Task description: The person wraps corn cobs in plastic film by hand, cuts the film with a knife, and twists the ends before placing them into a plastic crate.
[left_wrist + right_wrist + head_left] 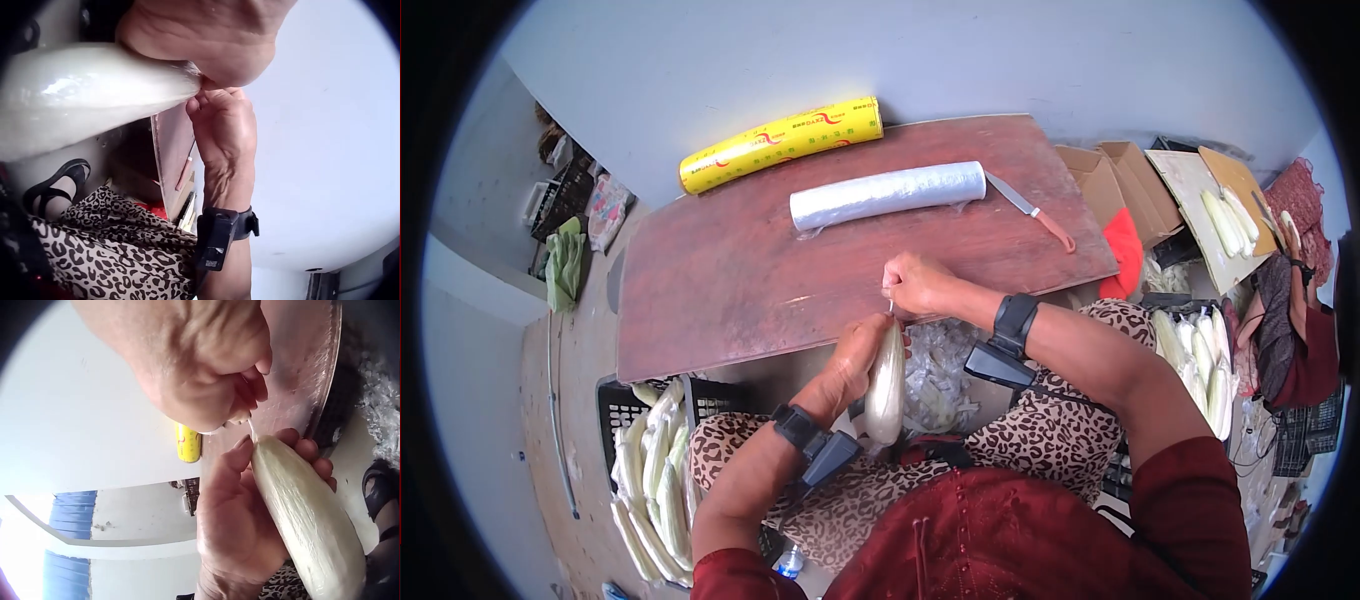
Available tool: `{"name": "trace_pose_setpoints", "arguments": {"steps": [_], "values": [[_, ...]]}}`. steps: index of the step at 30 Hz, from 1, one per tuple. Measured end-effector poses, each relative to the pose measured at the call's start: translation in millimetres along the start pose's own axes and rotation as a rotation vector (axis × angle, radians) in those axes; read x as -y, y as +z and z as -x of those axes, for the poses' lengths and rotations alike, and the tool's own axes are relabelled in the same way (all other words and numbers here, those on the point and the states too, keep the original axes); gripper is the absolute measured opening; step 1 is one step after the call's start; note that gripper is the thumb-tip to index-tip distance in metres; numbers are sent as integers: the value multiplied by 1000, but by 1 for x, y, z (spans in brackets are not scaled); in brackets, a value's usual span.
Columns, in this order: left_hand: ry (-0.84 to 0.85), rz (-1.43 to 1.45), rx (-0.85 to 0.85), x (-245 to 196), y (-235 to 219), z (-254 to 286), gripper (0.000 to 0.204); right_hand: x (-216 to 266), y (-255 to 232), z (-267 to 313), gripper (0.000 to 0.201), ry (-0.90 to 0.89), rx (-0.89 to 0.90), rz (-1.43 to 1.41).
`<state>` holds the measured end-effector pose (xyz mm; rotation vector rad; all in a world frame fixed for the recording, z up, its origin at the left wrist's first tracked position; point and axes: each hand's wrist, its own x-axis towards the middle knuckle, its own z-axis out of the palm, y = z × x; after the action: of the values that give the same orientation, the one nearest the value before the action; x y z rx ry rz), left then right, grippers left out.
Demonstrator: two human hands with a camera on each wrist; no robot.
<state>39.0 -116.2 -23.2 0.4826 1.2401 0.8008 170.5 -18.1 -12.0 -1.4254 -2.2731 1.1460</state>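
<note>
A long pale vegetable (885, 395), wrapped in shiny clear film, hangs upright over the person's lap at the near edge of the table. Its upper end is gripped by the left hand (858, 350), with the thumb and fingers round either side in the right wrist view. Just above, the right hand (920, 285) pinches the thin twisted film tail (252, 428) that rises from the tip. Both hands nearly meet there. In the left wrist view the smooth wrapped body of the vegetable (94, 94) reaches away from the fingers.
On the reddish table (730, 290) lie a roll of clear film (890, 195), a yellow printed roll (785, 145) and a knife (1030, 210). Crates of pale vegetables (655, 490) stand left and right. Film scraps (940, 370) lie below; another person's arm (1293, 265) shows at right.
</note>
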Motion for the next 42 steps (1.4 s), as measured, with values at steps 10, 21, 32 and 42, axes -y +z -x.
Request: {"name": "trace_pose_setpoints", "arguments": {"steps": [10, 21, 32, 42], "values": [[56, 196, -144, 26, 15, -7, 31, -11, 15, -5, 12, -74, 26, 104], [47, 281, -200, 40, 12, -15, 28, -21, 34, 1, 14, -283, -166, 185], [139, 141, -289, 53, 4, -34, 29, -28, 24, 3, 22, -316, -248, 130], [125, 36, -290, 61, -8, -42, 33, -115, -102, -10, 18, 6, -758, 243]]}}
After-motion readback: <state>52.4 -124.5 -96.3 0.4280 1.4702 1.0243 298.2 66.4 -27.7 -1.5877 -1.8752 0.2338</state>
